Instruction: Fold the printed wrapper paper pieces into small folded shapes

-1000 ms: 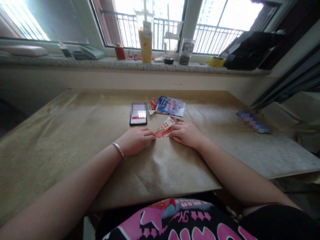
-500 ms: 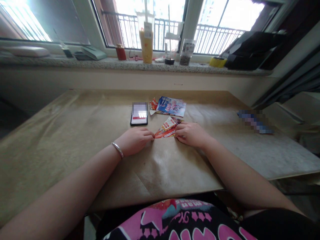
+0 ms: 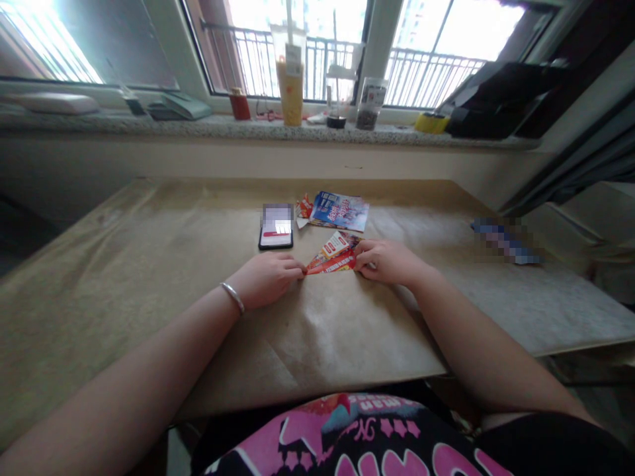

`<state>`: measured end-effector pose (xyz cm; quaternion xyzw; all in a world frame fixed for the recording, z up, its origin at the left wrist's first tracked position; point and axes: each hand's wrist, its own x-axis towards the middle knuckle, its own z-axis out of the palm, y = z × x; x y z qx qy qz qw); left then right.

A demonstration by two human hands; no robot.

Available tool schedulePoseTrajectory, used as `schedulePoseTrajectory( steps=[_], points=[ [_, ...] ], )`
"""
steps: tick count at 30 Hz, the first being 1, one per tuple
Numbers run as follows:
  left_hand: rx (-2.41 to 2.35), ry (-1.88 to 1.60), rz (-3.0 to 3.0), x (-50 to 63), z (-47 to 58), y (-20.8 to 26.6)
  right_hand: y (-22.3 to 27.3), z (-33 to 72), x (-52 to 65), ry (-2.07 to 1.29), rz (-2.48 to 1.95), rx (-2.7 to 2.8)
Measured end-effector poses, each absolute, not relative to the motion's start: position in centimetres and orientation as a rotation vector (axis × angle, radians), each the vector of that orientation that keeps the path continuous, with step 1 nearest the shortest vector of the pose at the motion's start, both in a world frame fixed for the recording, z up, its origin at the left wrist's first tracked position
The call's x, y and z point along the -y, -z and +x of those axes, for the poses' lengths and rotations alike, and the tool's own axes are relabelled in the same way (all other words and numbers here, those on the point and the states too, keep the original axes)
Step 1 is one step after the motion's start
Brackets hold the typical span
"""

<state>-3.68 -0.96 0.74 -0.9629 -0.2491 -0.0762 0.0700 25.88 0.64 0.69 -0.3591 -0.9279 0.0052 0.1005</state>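
Observation:
A folded paper leaflet point(image 3: 331, 259), red, orange and yellow with printed text, lies on the table between my hands, its shape narrowing to a point at the left. My left hand point(image 3: 272, 277) pinches that pointed tip. At the wider right end, my right hand point(image 3: 384, 260) grips the paper's edge between thumb and fingers. Just beyond the leaflet is a stack of blue printed flyers point(image 3: 341, 211). Touching the stack's left side is a small folded red paper piece point(image 3: 304, 208). A phone point(image 3: 276, 227) with a lit screen lies past my left hand.
A brown cover point(image 3: 198, 218) spreads over the table. A blurred blue item point(image 3: 506, 242) lies at the right. Along the windowsill point(image 3: 223, 127) stand a tall yellow drink cup point(image 3: 291, 92), a red container point(image 3: 240, 104), yellow tape point(image 3: 431, 123) and a black bag point(image 3: 496, 99).
My right hand has shifted slightly right and up along the leaflet, so more of its red lower strip shows. My left hand stays almost still at the tip.

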Motion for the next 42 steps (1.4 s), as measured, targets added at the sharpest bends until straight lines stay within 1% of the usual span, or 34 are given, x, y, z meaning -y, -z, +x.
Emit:
schedulePoseTrajectory(
  steps=[12,22,35,42],
  points=[
    [0.769,0.27,-2.928,0.9,-3.9,-0.7,-0.8,26.5,-0.9,-0.1,-1.089,2.718],
    [0.809,0.258,-2.945,0.7,-4.2,-0.5,-0.4,27.4,-1.7,-0.225,-1.018,2.732],
    [0.864,0.204,-2.954,1.1,-4.4,-0.7,-1.0,27.5,-1.2,-0.224,-1.108,2.701],
    [0.892,0.269,-2.991,1.1,-4.5,-0.7,-1.0,27.6,-1.0,-0.196,-1.147,2.707]
  ],
)
